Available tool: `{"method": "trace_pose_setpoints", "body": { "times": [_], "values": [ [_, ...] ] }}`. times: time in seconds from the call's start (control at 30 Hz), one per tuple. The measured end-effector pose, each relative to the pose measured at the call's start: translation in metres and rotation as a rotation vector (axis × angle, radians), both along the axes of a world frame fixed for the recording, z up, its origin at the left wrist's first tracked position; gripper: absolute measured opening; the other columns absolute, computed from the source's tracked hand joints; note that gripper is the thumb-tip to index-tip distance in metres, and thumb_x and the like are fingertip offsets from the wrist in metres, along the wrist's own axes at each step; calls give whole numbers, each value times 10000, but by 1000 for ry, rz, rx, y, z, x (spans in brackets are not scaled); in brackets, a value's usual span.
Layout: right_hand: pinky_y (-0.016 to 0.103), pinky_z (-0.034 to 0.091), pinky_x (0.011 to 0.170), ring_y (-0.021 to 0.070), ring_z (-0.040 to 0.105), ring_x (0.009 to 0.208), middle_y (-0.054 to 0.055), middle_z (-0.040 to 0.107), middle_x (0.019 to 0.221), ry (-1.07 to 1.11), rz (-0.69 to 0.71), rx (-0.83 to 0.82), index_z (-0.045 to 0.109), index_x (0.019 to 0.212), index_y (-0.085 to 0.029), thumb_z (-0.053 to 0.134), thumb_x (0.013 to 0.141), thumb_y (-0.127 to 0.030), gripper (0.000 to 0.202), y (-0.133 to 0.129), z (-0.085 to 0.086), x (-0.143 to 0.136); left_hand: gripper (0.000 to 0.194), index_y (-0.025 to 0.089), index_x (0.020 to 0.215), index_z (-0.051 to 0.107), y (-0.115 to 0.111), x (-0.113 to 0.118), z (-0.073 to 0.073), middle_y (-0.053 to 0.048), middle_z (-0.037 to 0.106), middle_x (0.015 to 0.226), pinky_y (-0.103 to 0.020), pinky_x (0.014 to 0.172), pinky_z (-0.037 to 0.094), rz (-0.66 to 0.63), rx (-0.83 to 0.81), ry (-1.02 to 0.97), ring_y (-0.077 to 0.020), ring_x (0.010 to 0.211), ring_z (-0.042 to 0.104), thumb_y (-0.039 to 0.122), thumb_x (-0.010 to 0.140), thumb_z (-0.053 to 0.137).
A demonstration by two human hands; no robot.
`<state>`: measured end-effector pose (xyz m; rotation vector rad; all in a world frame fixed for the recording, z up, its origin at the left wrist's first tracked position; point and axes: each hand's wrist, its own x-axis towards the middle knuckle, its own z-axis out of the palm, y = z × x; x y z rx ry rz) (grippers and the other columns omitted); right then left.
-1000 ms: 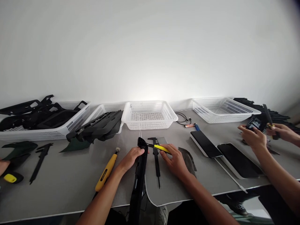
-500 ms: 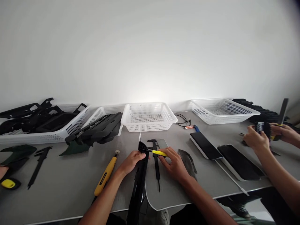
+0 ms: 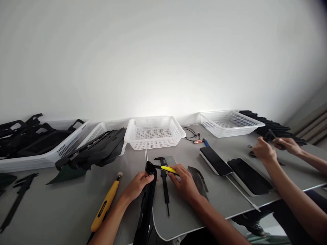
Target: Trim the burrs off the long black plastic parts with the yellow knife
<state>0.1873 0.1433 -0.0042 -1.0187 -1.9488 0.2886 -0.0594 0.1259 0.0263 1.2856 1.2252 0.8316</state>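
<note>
Near the table's front edge, my left hand [image 3: 140, 183] grips a long black plastic part [image 3: 147, 204] close to its upper end. The part slants down toward me, past the edge. My right hand [image 3: 184, 182] is closed on a yellow-handled tool [image 3: 169, 169], whose dark tip meets the top end of the part. Just right of the part, a black caliper [image 3: 165, 187] lies on the table, partly under the tool. A dark grey cloth [image 3: 198, 178] is beside my right hand. A yellow power tool [image 3: 106, 204] lies left of my left forearm.
White baskets [image 3: 155, 144] [image 3: 231, 132] stand along the wall. Black parts [image 3: 97, 149] are piled at the left. Two dark-screened devices [image 3: 217, 160] [image 3: 249, 177] and a cable [image 3: 244, 192] lie at the right. Another person's hands [image 3: 265, 149] hold something dark there. A second caliper [image 3: 19, 199] is far left.
The view has shifted, so most table items appear further left and slightly lower. Both my hands keep their holds. The other person's hands have turned their dark item and tool.
</note>
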Motion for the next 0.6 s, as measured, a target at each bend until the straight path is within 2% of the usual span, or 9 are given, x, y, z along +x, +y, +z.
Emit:
{"method": "trace_pose_setpoints", "body": {
  "times": [0.17, 0.4, 0.5, 0.6],
  "values": [
    [297, 551, 768, 210, 704, 861, 57, 732, 957, -18, -7, -43, 669, 1102, -228, 536, 1075, -385, 208, 3, -5, 3, 474, 161, 892, 815, 0, 1, 4, -67, 756, 903, -304, 789, 495, -22, 29, -6, -260, 892, 659, 620, 844, 706],
    [306, 555, 735, 219, 716, 812, 46, 739, 917, -28, 12, -92, 662, 1047, -233, 542, 1066, -410, 215, 0, -7, 4, 499, 131, 891, 804, 1, 3, 4, -58, 706, 794, -286, 690, 463, -52, 14, -60, -214, 755, 620, 618, 835, 710],
    [336, 582, 834, 235, 733, 946, 66, 752, 1048, -15, 36, -111, 665, 1170, -235, 531, 1069, -375, 218, -2, -4, 2, 517, 123, 894, 810, 1, 3, 3, -71, 727, 834, -283, 705, 469, -44, 19, -70, -217, 784, 631, 626, 825, 711],
    [362, 577, 949, 239, 706, 1117, 86, 723, 1221, -12, 104, -121, 601, 1372, -250, 504, 1074, -313, 319, -4, -2, 1, 506, 124, 878, 814, 1, 3, 3, -76, 742, 851, -286, 727, 480, -18, 24, -85, -223, 813, 642, 617, 828, 710]
  ]
}}
